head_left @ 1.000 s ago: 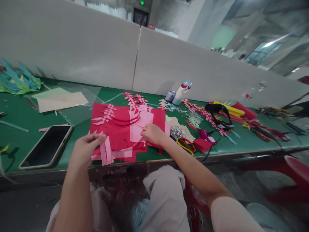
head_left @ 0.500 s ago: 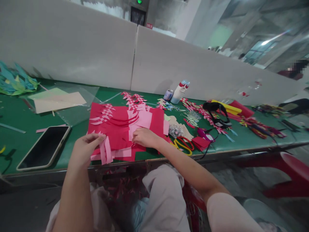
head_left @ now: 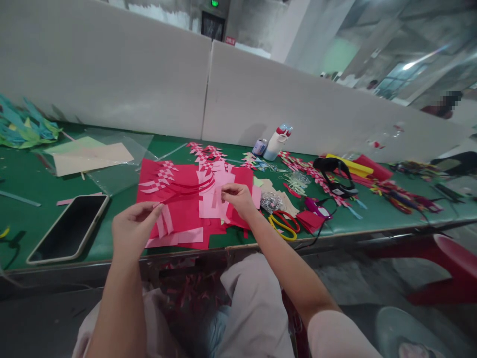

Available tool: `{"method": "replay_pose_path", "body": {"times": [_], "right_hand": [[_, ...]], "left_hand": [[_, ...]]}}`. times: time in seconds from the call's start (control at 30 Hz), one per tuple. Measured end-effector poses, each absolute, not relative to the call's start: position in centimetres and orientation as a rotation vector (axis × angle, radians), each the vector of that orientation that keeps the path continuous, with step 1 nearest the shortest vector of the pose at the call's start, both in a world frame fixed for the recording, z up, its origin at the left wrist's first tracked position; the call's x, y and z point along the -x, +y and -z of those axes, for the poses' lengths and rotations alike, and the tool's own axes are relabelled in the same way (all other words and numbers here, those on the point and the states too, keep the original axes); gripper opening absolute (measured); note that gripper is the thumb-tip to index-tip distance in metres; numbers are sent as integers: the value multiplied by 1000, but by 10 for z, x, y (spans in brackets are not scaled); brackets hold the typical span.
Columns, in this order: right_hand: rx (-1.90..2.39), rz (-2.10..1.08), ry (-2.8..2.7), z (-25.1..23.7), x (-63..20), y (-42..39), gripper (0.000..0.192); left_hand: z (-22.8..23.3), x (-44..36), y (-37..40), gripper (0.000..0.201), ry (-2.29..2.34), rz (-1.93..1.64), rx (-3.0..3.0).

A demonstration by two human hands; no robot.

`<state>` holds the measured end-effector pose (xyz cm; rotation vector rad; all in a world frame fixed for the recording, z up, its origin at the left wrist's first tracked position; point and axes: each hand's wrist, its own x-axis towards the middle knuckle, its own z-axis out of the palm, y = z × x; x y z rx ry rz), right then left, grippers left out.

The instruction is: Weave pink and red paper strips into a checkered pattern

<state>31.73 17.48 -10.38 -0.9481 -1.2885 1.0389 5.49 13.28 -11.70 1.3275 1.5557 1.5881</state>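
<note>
My left hand (head_left: 137, 221) pinches the top of several pink paper strips (head_left: 165, 222), which hang fanned out over a red paper sheet (head_left: 186, 204). Farther right, the fingers of my right hand (head_left: 238, 199) are pinched together over a pink paper piece (head_left: 208, 206). What they hold is too small to make out. Curved red strips (head_left: 186, 188) and a pink-and-red checkered woven paper piece (head_left: 162, 177) lie on the red sheet beyond my hands. A flat pink strip (head_left: 190, 236) rests along its near edge.
To the left lies a phone (head_left: 69, 228) on the green tabletop (head_left: 122, 209). Scissors with yellow and red handles (head_left: 283, 226) lie to the right, near a bag of metal bits (head_left: 272, 201). A white bottle (head_left: 278, 141) and a can (head_left: 260, 146) stand by the partition (head_left: 149, 84).
My right hand has moved up and right from the near part of the pink paper. My left hand stays nearly in place, and the strips in it have shifted and spread.
</note>
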Motion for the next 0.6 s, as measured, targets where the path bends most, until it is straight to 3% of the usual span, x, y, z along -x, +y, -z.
{"method": "replay_pose_path", "body": {"times": [0.6], "right_hand": [[1010,-1087,-1295,92,-287,171,13]], "left_hand": [[128,-67,135,25,1582,-1576,-1495]]}}
